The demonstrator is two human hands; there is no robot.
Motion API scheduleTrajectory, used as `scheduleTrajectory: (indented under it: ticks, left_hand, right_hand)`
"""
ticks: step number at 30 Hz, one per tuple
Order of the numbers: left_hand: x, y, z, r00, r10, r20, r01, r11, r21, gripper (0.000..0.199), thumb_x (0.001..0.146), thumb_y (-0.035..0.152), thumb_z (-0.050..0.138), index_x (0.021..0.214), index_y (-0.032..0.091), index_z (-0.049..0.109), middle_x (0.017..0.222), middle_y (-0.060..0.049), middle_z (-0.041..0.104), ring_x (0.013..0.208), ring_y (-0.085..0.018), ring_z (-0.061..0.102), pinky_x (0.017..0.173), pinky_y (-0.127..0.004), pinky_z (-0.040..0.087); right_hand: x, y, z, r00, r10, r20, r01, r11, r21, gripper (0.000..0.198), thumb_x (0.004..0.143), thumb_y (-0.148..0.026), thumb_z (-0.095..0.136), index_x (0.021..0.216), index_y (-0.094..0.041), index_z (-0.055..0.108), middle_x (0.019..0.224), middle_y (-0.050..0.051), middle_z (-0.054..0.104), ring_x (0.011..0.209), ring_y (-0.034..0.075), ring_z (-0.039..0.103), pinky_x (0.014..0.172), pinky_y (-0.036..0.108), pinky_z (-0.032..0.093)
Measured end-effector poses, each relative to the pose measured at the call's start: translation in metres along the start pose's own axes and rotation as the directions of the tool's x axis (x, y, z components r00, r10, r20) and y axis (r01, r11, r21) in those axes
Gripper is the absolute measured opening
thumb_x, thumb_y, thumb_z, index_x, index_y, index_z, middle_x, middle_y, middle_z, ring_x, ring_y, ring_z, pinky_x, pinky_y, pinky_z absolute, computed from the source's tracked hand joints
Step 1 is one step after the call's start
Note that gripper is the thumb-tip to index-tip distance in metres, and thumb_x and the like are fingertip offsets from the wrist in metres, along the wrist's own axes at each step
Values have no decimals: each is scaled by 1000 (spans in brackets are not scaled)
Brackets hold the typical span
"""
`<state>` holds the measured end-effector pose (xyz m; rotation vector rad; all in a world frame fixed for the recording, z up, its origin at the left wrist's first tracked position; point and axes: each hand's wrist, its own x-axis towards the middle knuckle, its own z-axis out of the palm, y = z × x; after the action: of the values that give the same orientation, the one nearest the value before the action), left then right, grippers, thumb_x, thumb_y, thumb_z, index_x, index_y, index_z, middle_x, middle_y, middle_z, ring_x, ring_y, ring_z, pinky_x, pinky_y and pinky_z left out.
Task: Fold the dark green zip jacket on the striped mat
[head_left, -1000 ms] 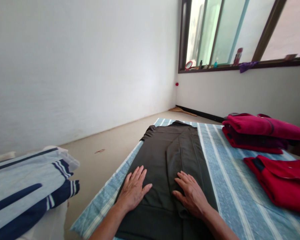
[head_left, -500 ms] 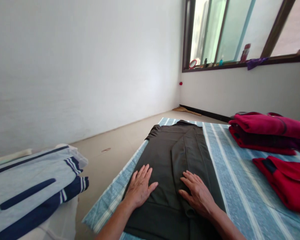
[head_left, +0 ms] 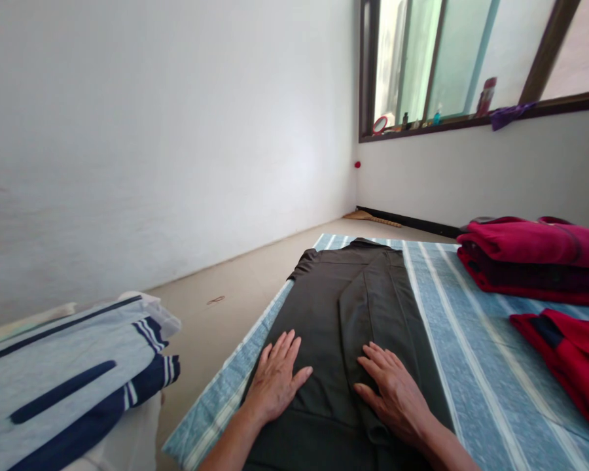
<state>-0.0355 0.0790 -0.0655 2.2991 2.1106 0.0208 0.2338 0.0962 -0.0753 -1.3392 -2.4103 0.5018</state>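
Resting palm down, the left hand and the right hand lie on the near part of a dark shirt, fingers slightly apart and pinching nothing, a pose that seems meant to hold the fabric flat rather than lift it. The left hand bears on the shirt's left side, while the right hand covers part of a sleeve laid lengthwise over the body, so its weight probably stops that loose layer from sliding. The shirt lies along the left side of a blue striped cloth, with its collar at the far end, which likely suits someone reaching from the near edge. At the far left, a bunched shoulder reaches the cloth's edge. The cloth presumably guards the clothes from the bare floor. To the right, well apart from the hands, sit a far stack of red and purple garments and a nearer folded red garment, perhaps set there to leave working room. A grey and navy garment lies near left, off the cloth.
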Motion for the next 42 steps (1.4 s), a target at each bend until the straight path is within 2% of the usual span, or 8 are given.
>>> scheduleTrajectory:
  ticks: [20, 42]
  left_hand:
    - [-3, 3, -2, 1000, -19, 19, 19, 1000, -15, 66, 90, 59, 29, 143, 20, 30, 153, -6, 23, 140, -23, 18, 113, -47, 17]
    - [-4, -2, 3, 999, 7, -43, -6, 1000, 7, 64, 90, 59, 30, 142, 22, 34, 151, -7, 29, 139, -24, 24, 111, -46, 21]
  right_hand:
    - [-1, 1, 4, 1000, 1, -9, -1, 1000, -26, 49, 88, -47, 45, 126, -18, 57, 142, 8, 43, 135, 25, 30, 112, 44, 23]
    - [-1, 1, 4, 1000, -3, -8, 3, 1000, -3, 49, 88, -46, 45, 127, -18, 56, 142, 8, 43, 135, 25, 30, 112, 42, 22]
